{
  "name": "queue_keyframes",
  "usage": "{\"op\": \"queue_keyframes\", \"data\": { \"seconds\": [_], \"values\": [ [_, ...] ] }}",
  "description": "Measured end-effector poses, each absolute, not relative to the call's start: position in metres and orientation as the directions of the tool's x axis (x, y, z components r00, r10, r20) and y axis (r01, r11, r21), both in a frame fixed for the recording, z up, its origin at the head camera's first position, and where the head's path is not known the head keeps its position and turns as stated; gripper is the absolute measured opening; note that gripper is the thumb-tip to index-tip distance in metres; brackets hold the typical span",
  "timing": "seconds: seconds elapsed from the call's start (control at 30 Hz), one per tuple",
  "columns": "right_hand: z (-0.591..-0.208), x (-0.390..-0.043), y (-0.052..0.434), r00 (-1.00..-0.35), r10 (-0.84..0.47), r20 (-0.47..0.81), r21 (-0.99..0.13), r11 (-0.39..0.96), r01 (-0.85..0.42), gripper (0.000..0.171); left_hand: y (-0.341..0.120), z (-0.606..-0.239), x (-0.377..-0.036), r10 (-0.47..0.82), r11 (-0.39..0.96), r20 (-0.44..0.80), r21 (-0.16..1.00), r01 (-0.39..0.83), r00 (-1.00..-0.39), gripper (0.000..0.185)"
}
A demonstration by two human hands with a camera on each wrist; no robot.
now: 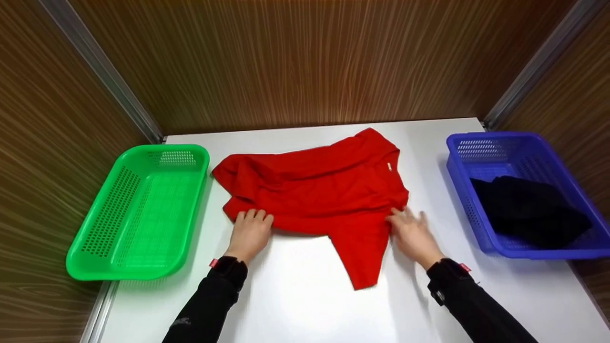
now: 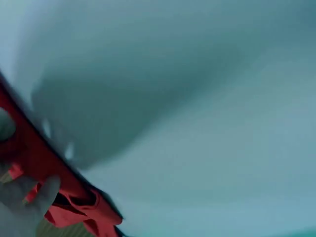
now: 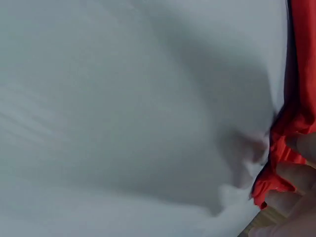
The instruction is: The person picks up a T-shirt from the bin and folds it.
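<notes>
A red long-sleeved top [image 1: 310, 190] lies spread sideways on the white table, its neckline with a small white label toward the right. One sleeve points down toward the person; the far sleeve is folded along the body. My left hand [image 1: 251, 233] rests its fingertips on the lower left edge of the red cloth, which also shows beside the fingers [image 2: 47, 195] in the left wrist view. Slightly blurred, my right hand [image 1: 413, 234] touches the garment near the shoulder with spread fingers. In the right wrist view the red fabric [image 3: 303, 118] is wrinkled by those fingers.
A green plastic basket [image 1: 202, 162] stands on the left. On the right, a blue basket [image 1: 469, 209] holds a black cloth [image 1: 529, 209]. Wood-grain panels [image 1: 305, 62] enclose the white table [image 1: 305, 295] at the back and sides.
</notes>
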State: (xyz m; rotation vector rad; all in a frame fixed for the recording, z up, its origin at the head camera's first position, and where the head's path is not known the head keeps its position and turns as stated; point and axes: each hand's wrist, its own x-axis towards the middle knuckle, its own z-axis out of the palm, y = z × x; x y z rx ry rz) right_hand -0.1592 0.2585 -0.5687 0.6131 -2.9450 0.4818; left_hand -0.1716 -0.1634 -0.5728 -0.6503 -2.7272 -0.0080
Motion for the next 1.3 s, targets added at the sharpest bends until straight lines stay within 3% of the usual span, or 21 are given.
{"op": "queue_keyframes", "data": {
  "seconds": [0.13,0.2,0.27,0.37,0.47,0.57,0.67,0.77,0.87,0.93,1.07,1.2,1.3],
  "values": [
    [-0.576,-0.134,0.235,-0.824,-0.564,0.051,-0.343,0.765,-0.545,0.066,-0.158,-0.554,-0.175,0.398,0.882,0.607,-0.048,0.468,-0.688,0.011],
    [-0.583,-0.122,0.226,-0.787,-0.617,0.007,-0.325,0.743,-0.585,0.077,-0.153,-0.542,-0.176,0.398,0.861,0.69,-0.054,0.505,-0.604,0.011],
    [-0.59,-0.117,0.221,-0.776,-0.629,0.055,-0.267,0.739,-0.618,0.068,-0.149,-0.533,-0.175,0.427,0.834,0.712,-0.072,0.547,-0.557,0.016],
    [-0.595,-0.121,0.224,-0.762,-0.611,0.212,-0.212,0.733,-0.647,0.033,-0.145,-0.527,-0.167,0.505,0.787,0.67,-0.098,0.609,-0.544,0.022],
    [-0.591,-0.13,0.235,-0.821,-0.494,0.288,-0.335,0.751,-0.569,0.024,-0.144,-0.533,-0.153,0.555,0.767,0.584,-0.083,0.636,-0.592,0.021],
    [-0.579,-0.137,0.255,-0.937,-0.274,0.217,-0.56,0.752,-0.349,0.023,-0.143,-0.546,-0.138,0.55,0.791,0.474,-0.032,0.611,-0.687,0.022],
    [-0.564,-0.142,0.278,-0.988,-0.079,0.132,-0.692,0.707,-0.149,0.016,-0.144,-0.557,-0.126,0.524,0.819,0.319,0.065,0.57,-0.79,0.027],
    [-0.552,-0.145,0.3,-0.995,-0.022,0.095,-0.744,0.663,-0.086,0.013,-0.15,-0.565,-0.118,0.501,0.824,0.161,0.212,0.526,-0.85,0.03],
    [-0.544,-0.144,0.316,-0.997,-0.052,0.063,-0.782,0.618,-0.082,0.014,-0.158,-0.571,-0.115,0.465,0.806,0.087,0.369,0.462,-0.881,0.035],
    [-0.541,-0.142,0.323,-0.993,-0.121,0.008,-0.771,0.631,-0.083,0.014,-0.163,-0.574,-0.116,0.419,0.791,0.087,0.453,0.411,-0.904,0.038],
    [-0.539,-0.139,0.326,-0.948,-0.298,-0.11,-0.618,0.768,-0.17,0.009,-0.174,-0.58,-0.125,0.261,0.781,0.156,0.546,0.303,-0.953,0.034],
    [-0.527,-0.143,0.321,-0.891,-0.404,-0.207,-0.478,0.836,-0.268,0.009,-0.183,-0.58,-0.139,0.111,0.798,0.214,0.563,0.215,-0.971,0.043],
    [-0.521,-0.15,0.318,-0.901,-0.403,-0.16,-0.395,0.863,-0.316,0.01,-0.188,-0.578,-0.148,0.053,0.825,0.181,0.546,0.145,-0.982,0.052]
  ]
}}
